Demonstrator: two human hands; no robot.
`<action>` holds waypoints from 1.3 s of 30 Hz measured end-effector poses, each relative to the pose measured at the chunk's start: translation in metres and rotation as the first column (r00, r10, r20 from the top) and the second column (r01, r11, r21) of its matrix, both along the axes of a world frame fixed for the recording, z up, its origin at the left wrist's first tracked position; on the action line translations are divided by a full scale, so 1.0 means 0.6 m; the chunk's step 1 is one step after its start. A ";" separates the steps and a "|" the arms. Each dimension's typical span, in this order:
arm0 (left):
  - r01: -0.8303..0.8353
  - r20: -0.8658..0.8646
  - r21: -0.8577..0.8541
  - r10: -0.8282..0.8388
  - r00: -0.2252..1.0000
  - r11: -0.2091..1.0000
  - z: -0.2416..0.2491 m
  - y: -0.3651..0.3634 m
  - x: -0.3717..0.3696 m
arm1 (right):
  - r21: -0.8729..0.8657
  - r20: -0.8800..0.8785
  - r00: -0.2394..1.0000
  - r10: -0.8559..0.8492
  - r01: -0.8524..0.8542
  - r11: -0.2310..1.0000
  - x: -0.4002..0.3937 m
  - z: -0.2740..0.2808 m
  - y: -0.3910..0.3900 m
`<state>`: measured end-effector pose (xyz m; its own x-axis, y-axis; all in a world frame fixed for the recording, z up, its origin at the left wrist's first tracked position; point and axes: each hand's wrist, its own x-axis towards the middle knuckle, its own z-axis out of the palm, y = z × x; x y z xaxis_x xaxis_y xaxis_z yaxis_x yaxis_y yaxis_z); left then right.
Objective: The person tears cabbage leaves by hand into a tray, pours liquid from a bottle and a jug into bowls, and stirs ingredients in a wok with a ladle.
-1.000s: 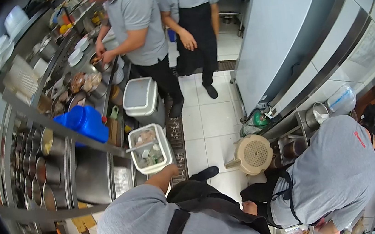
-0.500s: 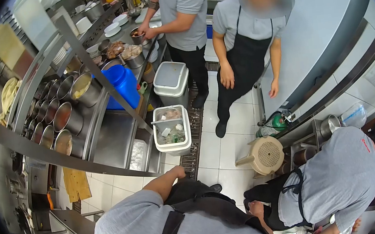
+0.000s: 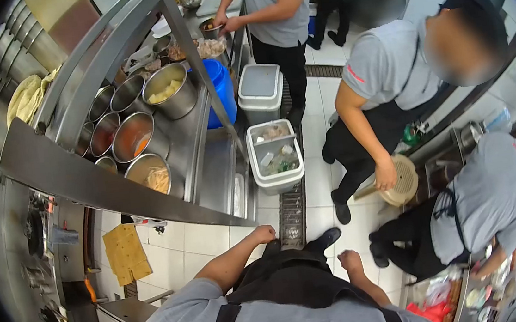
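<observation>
My left hand (image 3: 264,234) hangs low at the centre, its fingers curled into a fist with nothing visible in it. Below a white two-part bin (image 3: 279,182) holding bottles and scraps, it touches nothing. My right hand (image 3: 349,261) is also curled closed, over the floor right of my dark shoe, and no object shows in it. Between my arms hangs my dark apron (image 3: 290,278). A floor drain grate (image 3: 292,217) runs ahead of me.
Left, a steel shelf (image 3: 192,200) bears metal pots (image 3: 170,107) of food and a blue container (image 3: 218,92). A person (image 3: 382,77) stands ahead right beside a beige stool (image 3: 400,176). Another person (image 3: 491,198) bends at the right; one (image 3: 278,6) works at the far counter.
The view has shifted, with the shelf's pots now larger. The capped person has come closer and to the right. My right hand has risen into clearer view, and another person shows at the back.
</observation>
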<state>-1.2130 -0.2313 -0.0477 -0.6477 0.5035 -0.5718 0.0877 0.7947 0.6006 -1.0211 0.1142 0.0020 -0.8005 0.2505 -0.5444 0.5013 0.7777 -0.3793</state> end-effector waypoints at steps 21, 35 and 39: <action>-0.232 0.235 0.214 0.180 0.955 0.949 0.133 -0.047 -0.075 | -0.010 -0.216 0.974 -0.074 0.074 0.997 -0.334 0.077 -0.083; -0.512 0.206 0.006 0.500 0.841 0.859 0.037 0.177 -0.291 | 0.059 0.199 0.961 0.191 -0.207 0.977 -0.419 -0.028 0.306; -0.128 0.069 -0.128 0.137 0.988 0.983 -0.009 0.274 -0.388 | 0.001 -0.057 0.997 -0.060 0.060 0.998 -0.567 -0.023 0.456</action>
